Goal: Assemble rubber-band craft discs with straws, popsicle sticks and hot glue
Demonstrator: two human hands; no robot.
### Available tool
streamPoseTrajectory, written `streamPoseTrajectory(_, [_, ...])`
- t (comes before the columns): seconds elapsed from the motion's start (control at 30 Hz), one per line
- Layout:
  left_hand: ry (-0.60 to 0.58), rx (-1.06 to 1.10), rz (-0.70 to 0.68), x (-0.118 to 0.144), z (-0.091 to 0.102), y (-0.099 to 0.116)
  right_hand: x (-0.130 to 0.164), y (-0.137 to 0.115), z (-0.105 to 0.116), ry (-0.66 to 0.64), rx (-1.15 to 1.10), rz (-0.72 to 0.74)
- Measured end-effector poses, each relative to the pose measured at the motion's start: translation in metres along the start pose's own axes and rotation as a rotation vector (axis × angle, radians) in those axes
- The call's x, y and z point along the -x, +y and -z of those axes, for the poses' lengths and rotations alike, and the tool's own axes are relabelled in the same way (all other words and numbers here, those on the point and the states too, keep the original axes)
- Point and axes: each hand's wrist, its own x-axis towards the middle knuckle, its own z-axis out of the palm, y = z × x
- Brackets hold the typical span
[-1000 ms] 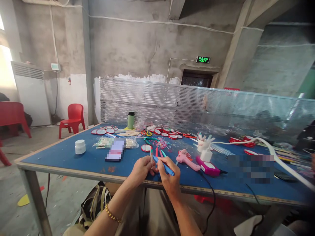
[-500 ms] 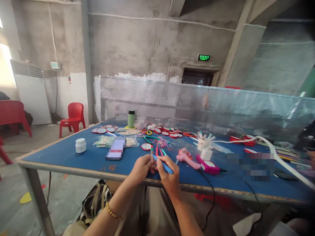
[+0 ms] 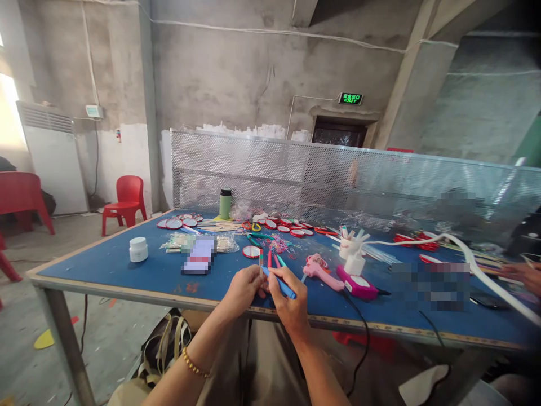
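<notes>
My left hand (image 3: pixel 246 287) is closed on a thin flat stick (image 3: pixel 261 260) that stands upright and carries red and green bands near its top. My right hand (image 3: pixel 291 299) grips a blue marker pen (image 3: pixel 284 286), its tip end at the stick beside my left fingers. Just beyond the hands lie red, pink and teal marker pens (image 3: pixel 278 261). A white disc with a red rim (image 3: pixel 252 252) is behind the stick. My fingers hide the stick's lower end.
To the right lie a pink glue gun (image 3: pixel 322 273) with a black cord, a magenta box (image 3: pixel 359 284) and white cups of sticks (image 3: pixel 354 264). A phone (image 3: pixel 199 256) and white jar (image 3: pixel 138 250) are left. A mesh panel (image 3: pixel 253 163) stands behind. Another person's hand (image 3: pixel 526 276) is far right.
Another person's hand has come into view at the right edge. My hands and the blue marker pen stay almost in place at the stick.
</notes>
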Motion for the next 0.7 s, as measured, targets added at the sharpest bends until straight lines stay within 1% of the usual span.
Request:
streamPoseTrajectory(0.53, [0.004, -0.019, 0.001, 0.0018, 0.0002, 0.0034, 0.0005, 0.0011, -0.0006, 0.016, 0.007, 0.013])
streamPoseTrajectory(0.7, [0.005, -0.038, -0.001, 0.0003, 0.0, 0.0016, 0.0006, 0.0021, -0.0007, -0.004, 0.008, 0.009])
